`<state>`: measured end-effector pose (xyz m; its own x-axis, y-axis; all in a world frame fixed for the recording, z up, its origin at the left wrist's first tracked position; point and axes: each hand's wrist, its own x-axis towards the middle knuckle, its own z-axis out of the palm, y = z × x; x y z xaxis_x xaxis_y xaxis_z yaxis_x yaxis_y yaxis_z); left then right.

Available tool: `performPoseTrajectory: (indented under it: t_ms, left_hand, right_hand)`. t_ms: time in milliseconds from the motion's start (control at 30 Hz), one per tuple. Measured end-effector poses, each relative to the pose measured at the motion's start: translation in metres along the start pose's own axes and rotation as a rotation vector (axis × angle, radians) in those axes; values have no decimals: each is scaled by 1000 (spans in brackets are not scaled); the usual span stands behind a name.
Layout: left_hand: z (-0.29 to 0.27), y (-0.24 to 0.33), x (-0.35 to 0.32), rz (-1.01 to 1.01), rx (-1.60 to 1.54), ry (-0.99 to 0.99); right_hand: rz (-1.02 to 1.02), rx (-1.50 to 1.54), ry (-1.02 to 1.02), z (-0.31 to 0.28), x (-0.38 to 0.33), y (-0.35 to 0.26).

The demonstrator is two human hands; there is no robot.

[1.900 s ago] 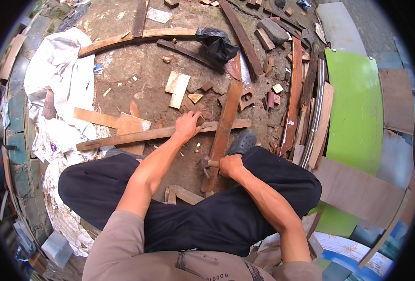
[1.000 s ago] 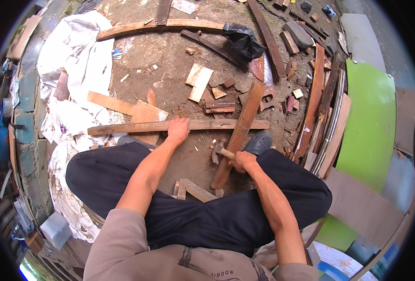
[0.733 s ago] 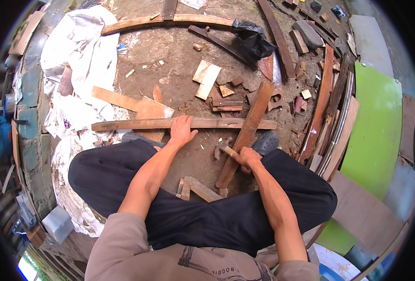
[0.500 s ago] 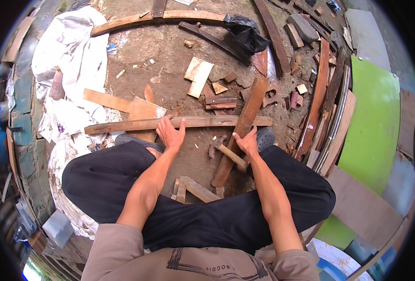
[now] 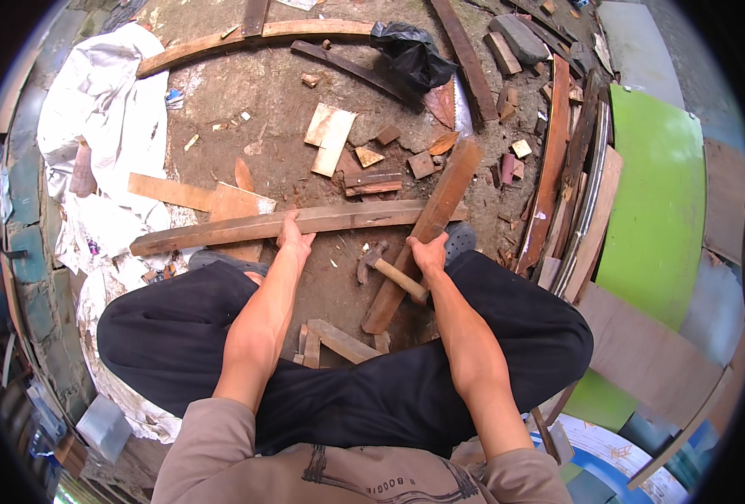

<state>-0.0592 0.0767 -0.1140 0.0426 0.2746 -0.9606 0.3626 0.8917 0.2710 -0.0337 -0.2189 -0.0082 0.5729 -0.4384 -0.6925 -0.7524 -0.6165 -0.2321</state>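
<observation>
Our left hand (image 5: 294, 238) grips a weathered brown beam (image 5: 221, 231) running left to right; our right hand (image 5: 430, 254) grips a reddish-brown plank (image 5: 445, 195) slanting near-left to far-right.

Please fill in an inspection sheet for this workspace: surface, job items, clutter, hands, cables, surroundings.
Surface: rough brown ground, strewn with chips.
Job items: long wooden beam running left to right; brown plank crossing over it near its right end; hammer lying across the plank's lower part.
Clutter: wood offcuts, crumpled black plastic bag.
Hands: left hand holds the beam; right hand holds the plank beside the hammer.
Cables: nothing seen.
Surroundings: crumpled white sheet at left; long boards and green panel at right.
</observation>
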Motion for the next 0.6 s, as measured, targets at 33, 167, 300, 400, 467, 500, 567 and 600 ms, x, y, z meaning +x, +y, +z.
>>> performPoseTrajectory:
  t_ms: [33, 167, 300, 400, 467, 500, 567, 600]
  left_hand:
    - [1, 7, -17, 46, -24, 38]
    - [-20, 70, -39, 212, -54, -183]
    - [-40, 134, -59, 365, -213, -362]
    - [-45, 151, -88, 427, -316, -470]
    - [-50, 156, -107, 450, -373, -550]
    - [-64, 160, -113, 449, -424, -577]
    - [-84, 159, -127, 477, -477, -645]
    - [-88, 157, -135, 483, -497, -692]
  right_hand:
    - [19, 47, 64, -3, 5, 7]
    - [205, 239, 166, -14, 31, 24]
    - [291, 325, 208, -8, 49, 23]
    - [292, 267, 164, -2, 58, 17]
    - [190, 149, 259, 3, 57, 10]
    - [80, 63, 354, 10, 33, -8]
    - [-223, -63, 510, 13, -2, -27]
    - [-337, -27, 399, 14, -1, -32]
